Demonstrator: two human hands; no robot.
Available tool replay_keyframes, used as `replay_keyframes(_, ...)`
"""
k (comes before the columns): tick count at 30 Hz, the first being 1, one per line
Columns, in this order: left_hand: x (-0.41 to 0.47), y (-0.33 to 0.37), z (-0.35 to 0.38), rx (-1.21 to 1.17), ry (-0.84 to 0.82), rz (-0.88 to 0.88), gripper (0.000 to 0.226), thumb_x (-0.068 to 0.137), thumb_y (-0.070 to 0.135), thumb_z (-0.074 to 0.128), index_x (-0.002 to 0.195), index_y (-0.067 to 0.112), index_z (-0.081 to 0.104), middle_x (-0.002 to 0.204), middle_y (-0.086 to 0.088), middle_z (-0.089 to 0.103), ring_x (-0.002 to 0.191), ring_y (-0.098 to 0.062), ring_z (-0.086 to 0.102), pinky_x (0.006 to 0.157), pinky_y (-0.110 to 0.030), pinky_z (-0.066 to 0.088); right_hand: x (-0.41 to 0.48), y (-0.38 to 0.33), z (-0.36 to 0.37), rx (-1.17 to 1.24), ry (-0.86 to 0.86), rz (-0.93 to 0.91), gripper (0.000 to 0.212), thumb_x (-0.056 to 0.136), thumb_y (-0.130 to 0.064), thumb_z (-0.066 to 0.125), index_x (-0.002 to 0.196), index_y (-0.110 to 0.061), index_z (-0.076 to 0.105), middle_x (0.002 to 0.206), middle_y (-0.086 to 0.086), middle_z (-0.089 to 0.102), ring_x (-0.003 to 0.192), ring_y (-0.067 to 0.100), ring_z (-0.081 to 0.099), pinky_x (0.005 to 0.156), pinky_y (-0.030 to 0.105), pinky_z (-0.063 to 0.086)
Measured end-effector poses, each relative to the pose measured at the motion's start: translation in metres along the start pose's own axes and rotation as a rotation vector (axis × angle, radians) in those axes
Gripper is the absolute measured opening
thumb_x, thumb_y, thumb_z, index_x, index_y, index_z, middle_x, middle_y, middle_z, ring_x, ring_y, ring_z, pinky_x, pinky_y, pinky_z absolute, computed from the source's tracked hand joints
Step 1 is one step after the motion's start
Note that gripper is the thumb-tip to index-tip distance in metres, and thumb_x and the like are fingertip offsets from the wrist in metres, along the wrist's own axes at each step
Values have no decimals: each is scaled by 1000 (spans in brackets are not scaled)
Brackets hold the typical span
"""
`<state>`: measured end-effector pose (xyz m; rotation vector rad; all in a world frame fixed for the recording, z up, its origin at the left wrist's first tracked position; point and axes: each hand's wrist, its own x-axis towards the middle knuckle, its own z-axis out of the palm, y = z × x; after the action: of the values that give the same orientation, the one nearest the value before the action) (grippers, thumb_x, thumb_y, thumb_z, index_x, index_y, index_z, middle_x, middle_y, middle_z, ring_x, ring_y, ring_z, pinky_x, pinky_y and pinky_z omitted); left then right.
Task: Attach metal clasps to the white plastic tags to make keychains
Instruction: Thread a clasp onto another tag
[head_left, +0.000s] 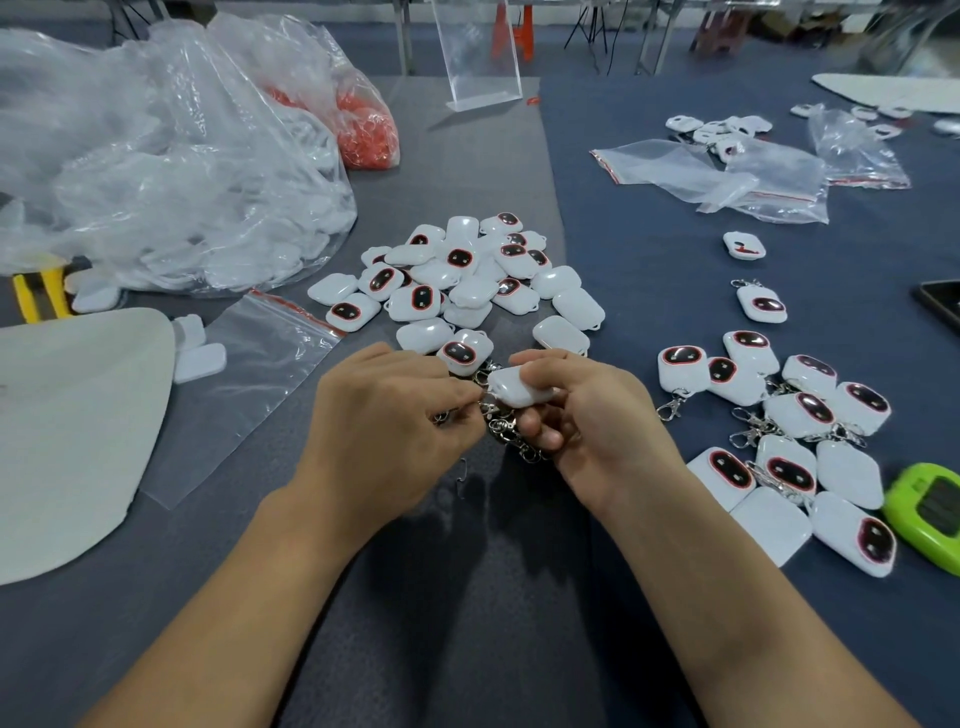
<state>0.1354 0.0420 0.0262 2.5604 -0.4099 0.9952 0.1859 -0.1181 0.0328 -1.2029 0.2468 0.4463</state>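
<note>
The right hand (582, 415) curls round a white tag (519, 391) just above the clasp pile (506, 434) while the left hand (384, 415) pinches a clasp (485, 404) at its corner; next, probably, hooking it onto the tag

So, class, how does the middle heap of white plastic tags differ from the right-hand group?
The middle heap shows no clasps; the right group carries silver metal clasps. The middle heap lies on grey mat; the right group on dark blue cloth. Both: white tags, red-rimmed dark ovals.
</note>
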Motion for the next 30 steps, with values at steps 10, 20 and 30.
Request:
replay_keyframes(10,-2,-3,0,-34,-83,103,12,76,13,67,70,15,76,57,6,54,58,-16,46,63,-31,43,-1,3,1,-203,-2,-63,17,91,1,59,88,-9,71,67,11,66,36,14,45,41,23,30)
replay_keyframes(20,-5,5,8,-461,-82,-493,14,73,36,77,85,42,74,65,25,65,56,3,56,56,-8,37,0,2,-1,-37,-50,-66,15,94,4,56,91,-4,69,60,10,65,38,15,49,34,20,32)
replay_keyframes(30,-1,7,5,57,-133,-124,15,83,22,66,71,17,73,63,5,60,61,-19,53,63,-26,25,-5,15,6,-293,24,-455,17,83,-7,63,83,-23,71,63,7,68,41,21,55,38,21,38)
